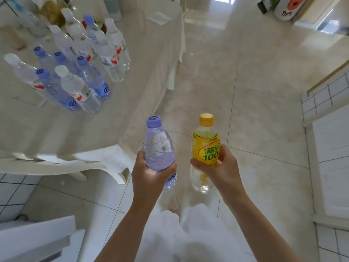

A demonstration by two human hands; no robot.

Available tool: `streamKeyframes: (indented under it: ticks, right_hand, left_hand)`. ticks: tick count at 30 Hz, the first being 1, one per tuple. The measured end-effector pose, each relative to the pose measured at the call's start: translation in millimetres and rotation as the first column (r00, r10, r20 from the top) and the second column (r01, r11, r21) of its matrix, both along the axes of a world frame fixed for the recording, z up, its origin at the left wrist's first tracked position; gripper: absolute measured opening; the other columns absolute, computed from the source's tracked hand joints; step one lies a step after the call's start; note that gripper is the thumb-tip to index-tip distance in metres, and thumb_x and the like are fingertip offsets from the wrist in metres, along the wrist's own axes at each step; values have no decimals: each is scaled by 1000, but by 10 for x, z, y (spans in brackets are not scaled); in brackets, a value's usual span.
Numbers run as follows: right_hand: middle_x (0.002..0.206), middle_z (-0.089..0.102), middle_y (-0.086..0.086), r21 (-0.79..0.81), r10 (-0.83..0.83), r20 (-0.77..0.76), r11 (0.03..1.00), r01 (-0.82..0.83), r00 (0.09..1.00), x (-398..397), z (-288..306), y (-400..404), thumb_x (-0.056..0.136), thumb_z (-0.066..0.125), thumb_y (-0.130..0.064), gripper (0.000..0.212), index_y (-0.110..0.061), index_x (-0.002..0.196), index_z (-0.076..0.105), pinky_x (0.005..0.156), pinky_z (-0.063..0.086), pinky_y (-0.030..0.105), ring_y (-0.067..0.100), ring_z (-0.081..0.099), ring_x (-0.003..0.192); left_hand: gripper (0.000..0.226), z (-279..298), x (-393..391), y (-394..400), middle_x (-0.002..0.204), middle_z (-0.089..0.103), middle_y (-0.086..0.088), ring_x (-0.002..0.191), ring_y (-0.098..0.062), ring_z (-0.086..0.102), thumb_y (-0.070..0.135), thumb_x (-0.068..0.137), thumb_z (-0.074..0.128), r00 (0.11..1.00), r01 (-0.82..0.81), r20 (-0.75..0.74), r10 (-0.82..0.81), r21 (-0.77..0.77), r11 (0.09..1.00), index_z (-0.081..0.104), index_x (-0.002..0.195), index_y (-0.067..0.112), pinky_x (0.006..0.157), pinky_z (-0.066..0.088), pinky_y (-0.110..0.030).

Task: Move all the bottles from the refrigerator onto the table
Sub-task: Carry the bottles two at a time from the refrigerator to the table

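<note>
Two bottles in hand: left hand (145, 174) fingers curl around a purple-capped water bottle (159, 148). Right hand (222, 167) fingers wrap a yellow-labelled, yellow-capped soda bottle (205, 146). Roughly a dozen bottles (75, 63) crowd the tabletop (85, 129).

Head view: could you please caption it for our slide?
Left hand and right hand each carry a bottle toward the bottle-laden table.

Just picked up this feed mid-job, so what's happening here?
A person is carrying two bottles, both held upright above the tiled floor. The left hand has its grip around a purple-capped water bottle, the right hand around a yellow-labelled bottle. A cluster of bottles already stands on the table to the left. Neither carried bottle is over it yet.
</note>
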State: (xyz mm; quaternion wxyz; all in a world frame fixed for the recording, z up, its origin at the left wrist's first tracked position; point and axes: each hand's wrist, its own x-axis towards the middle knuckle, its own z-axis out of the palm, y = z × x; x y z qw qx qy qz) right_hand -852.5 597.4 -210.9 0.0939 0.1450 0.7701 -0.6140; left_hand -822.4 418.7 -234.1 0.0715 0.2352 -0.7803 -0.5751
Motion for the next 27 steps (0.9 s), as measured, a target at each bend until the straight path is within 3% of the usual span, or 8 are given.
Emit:
streamKeyframes:
  ticks: [4,8,14,18,23,27]
  right_hand:
    - [91,70,-4,-9,33,-3,999,-33,999,-460,-2,-119,58,90,-15,51,-21,99,61,69,55,29,6,67,81]
    - [92,70,-5,22,97,1,995,-97,995,-971,-43,-197,56,91,-20,53,-23,100,60,77,59,43,13,68,86]
    - [91,72,-5,29,229,-5,973,-229,973,-1924,-79,-278,53,91,-24,52,-28,96,63,78,57,52,15,69,85]
    - [86,71,-10,111,343,-26,934,-338,939,-2590,-53,-351,54,91,-26,50,-31,93,61,78,57,44,8,67,80]
    - [87,70,-12,168,466,-13,873,-458,884,-3396,-80,-452,48,88,-40,57,-33,96,58,78,56,45,10,68,83]
    - [86,70,-11,195,543,-18,826,-529,840,-3867,-89,-623,52,89,-30,54,-33,95,57,72,55,35,7,66,80]
  left_hand:
    - [66,-2,-380,-130,85,68,8,76,-8,65,51,43,76,998,-61,6,61,3,998,58,98,19,66,55,-24]
    - [60,-32,-763,-196,81,67,9,76,-10,64,50,40,76,989,-148,33,147,22,989,56,91,25,69,55,-31]
    - [59,-83,-1487,-221,79,66,4,77,-18,65,43,42,80,964,-261,51,259,33,965,58,92,21,71,56,-37]
    - [51,-99,-2006,-174,78,65,6,71,-7,62,29,46,82,929,-366,81,361,57,929,57,91,25,65,52,-27]
    - [58,-129,-2604,-160,81,66,2,73,-16,64,31,46,85,883,-461,116,454,32,887,58,95,18,64,51,-29]
    - [60,-205,-2913,-245,86,68,2,79,-17,66,33,49,88,859,-502,108,501,-22,865,59,99,18,68,52,-30]
